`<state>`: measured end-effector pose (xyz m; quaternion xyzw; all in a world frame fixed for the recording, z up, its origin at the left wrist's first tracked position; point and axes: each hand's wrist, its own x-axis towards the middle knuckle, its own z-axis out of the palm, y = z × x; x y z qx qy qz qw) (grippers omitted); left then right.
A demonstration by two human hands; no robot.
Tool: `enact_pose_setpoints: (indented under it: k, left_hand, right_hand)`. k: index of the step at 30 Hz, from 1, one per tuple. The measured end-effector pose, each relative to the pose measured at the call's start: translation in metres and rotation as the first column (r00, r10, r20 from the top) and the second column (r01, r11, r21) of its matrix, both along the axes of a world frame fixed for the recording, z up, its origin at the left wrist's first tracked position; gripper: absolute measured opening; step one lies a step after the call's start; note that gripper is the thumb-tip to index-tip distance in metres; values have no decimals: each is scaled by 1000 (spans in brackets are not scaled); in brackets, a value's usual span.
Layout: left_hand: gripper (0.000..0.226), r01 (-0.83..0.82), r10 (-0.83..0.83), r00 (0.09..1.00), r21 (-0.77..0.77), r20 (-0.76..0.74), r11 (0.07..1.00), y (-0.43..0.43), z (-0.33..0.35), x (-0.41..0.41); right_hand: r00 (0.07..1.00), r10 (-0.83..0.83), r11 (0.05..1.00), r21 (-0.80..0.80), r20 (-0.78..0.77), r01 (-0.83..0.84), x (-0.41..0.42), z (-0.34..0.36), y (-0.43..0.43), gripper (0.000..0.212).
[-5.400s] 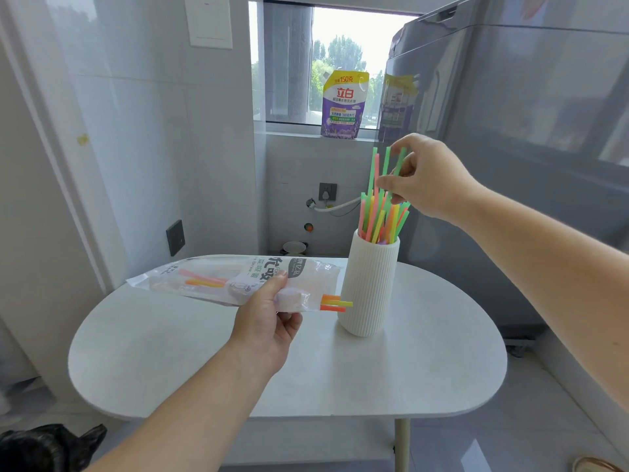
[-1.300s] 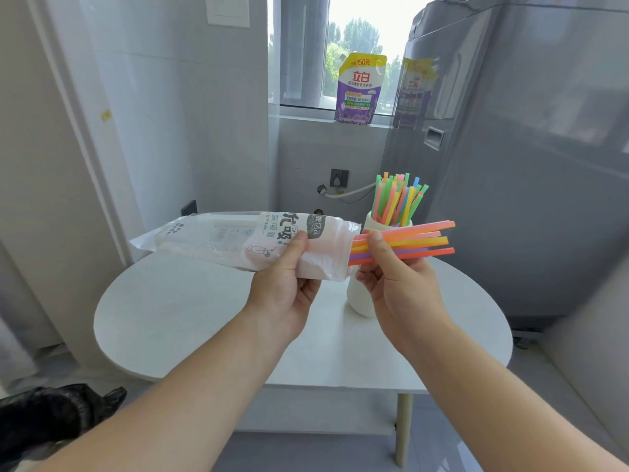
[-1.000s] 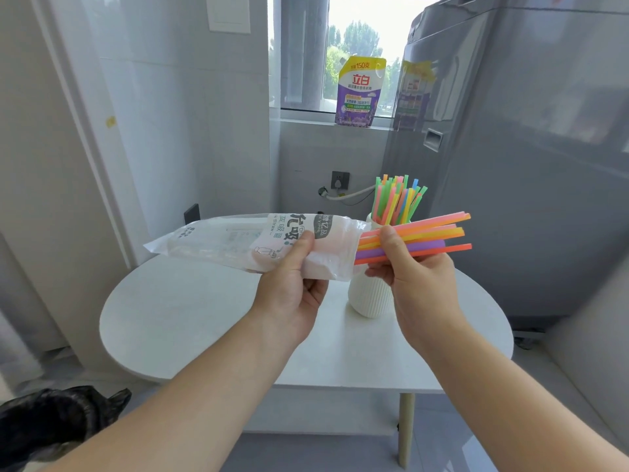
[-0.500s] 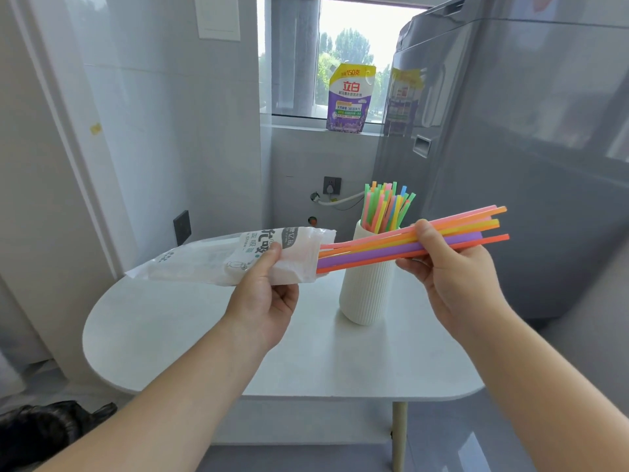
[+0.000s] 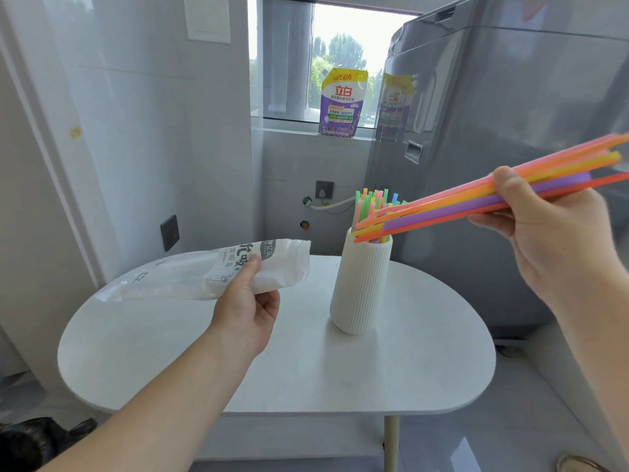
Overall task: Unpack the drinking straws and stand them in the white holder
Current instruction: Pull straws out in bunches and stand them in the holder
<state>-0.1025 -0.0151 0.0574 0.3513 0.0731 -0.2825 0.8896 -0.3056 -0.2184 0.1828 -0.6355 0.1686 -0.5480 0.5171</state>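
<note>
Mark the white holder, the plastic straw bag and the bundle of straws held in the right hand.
white holder (image 5: 360, 287): head view, middle of its ribbed wall.
plastic straw bag (image 5: 190, 281): head view, mid-length of the clear bag.
bundle of straws (image 5: 442, 212): head view, purple straw mid-length.

Bright daylight, wide-angle bend.
We see the window (image 5: 337, 63) blown out white, soft shadows on the counter (image 5: 306, 369), and edges curving.

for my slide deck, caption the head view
Right hand holds a straw bundle near the white holder; left hand grips the plastic bag.
</note>
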Motion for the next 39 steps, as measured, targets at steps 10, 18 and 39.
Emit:
enact_pose_setpoints:
  k: [10,18,39]
  left_hand:
    - [17,34,-34,999,-3,21,999,-3,0,-5]
    - [14,45,-44,998,-11,34,999,2,0,-3]
    - [15,71,-71,997,-12,27,997,1,1,-5]
  right_hand:
    - [960,-186,944,-307,-208,116,13,27,6,17]
    - [932,-217,910,-405,-291,85,27,46,13,18]
    - [866,-268,935,-330,-423,128,63,60,4,18]
